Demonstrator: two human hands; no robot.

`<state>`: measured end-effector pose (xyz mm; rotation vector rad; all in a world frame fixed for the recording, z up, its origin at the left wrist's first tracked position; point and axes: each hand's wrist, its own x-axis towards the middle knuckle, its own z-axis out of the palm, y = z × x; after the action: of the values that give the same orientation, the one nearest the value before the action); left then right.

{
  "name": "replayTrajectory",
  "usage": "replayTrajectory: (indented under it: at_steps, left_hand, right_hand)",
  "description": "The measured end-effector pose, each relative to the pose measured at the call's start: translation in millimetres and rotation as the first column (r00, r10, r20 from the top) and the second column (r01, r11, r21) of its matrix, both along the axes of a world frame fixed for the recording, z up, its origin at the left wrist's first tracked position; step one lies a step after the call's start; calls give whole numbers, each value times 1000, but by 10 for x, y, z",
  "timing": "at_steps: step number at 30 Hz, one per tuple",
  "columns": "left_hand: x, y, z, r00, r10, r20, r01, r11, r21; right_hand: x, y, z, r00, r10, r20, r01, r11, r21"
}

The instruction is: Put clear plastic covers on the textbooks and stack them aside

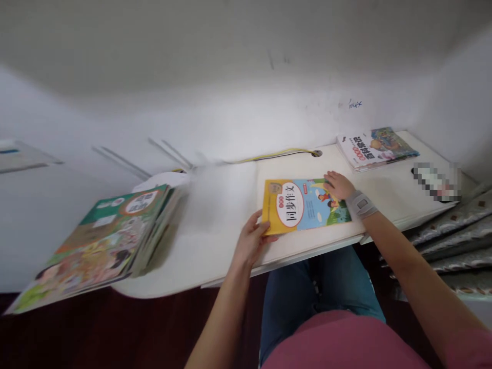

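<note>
A yellow and blue book (303,205) lies closed on the white desk in front of me, its cover turned sideways. My left hand (251,238) grips its left end, thumb on top of the cover and fingers at the edge and underneath. On the book's right end rests my right hand (339,185), fingers stretched out over the top corner of the cover. A grey band with a dark square is around my right wrist.
A stack of books (107,236) sits on the desk's left end, jutting past its front edge. Several books (374,148) lie at the back right, near a blurred-out object (434,182). Yellow and black cables (269,155) run along the wall to a hole. Patterned folded material (457,241) is at right.
</note>
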<state>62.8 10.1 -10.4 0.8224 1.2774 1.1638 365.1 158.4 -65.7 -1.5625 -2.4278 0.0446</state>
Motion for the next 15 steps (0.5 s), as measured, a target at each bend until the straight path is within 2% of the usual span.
replayTrajectory:
  at_steps: [2,4,7,10,12,15]
  left_hand:
    - [-149,-39,61,997,48,-57,-44,997,70]
    - [-322,-74,119,983,120,-138,-110,991,77]
    - [-508,-106,132,945,171,-280,-186,982,-28]
    - [-550,-126,90,921,99,-377,-172,971,-167]
    - [-541,-135,102,924,115,-366,-185,969,-163]
    - [-524,-124,242,961,184,-205,-207,974,-97]
  right_hand:
    - [16,15,2,1000,-15,-4,15,1000,-4]
    - [30,20,3,1000,-19,-9,19,1000,-10]
    - [30,9,12,1000,-17,-23,16,1000,-23]
    - [13,-9,29,998,-14,-54,13,999,-31]
    - [3,-18,36,996,-11,-84,8,999,-32]
    - [-7,-17,27,990,-3,-138,0,1000,-22]
